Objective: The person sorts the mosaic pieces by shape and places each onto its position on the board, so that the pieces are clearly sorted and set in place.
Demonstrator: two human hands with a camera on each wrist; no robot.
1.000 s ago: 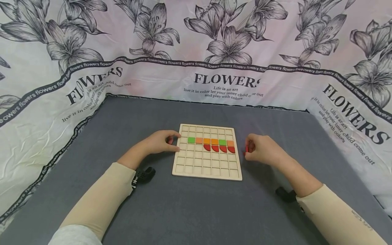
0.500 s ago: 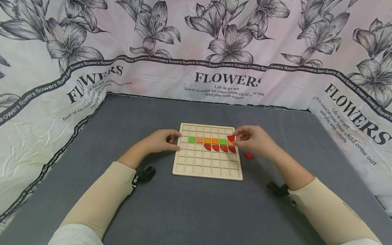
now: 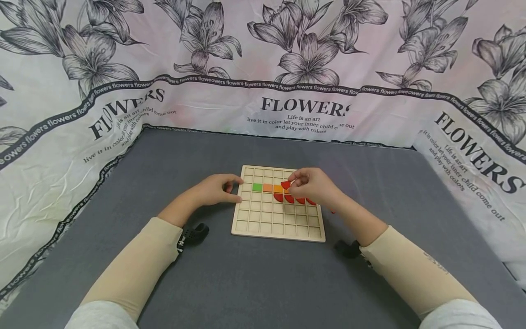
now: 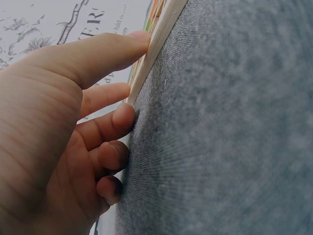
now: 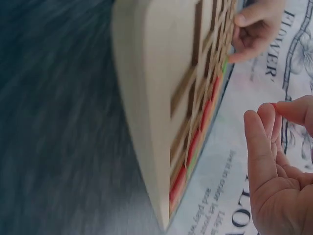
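A wooden grid board lies on the grey table. My left hand touches its left edge; in the left wrist view the thumb and index fingertips meet the board's side, with the other fingers loosely bent. Above the grid, my right hand pinches a red quarter-circle piece between thumb and fingers. Across one row run a green square, orange squares and other tiles partly hidden by the right hand. Just below that row sit several red quarter-circle pieces.
Another red piece lies on the table right of the board, mostly hidden by my right wrist. A white flower-printed cloth hangs around the table's back and sides.
My right hand has picked up a red quarter-circle piece right of the board and carried it leftward over the grid. The left hand has stayed at the board's edge.
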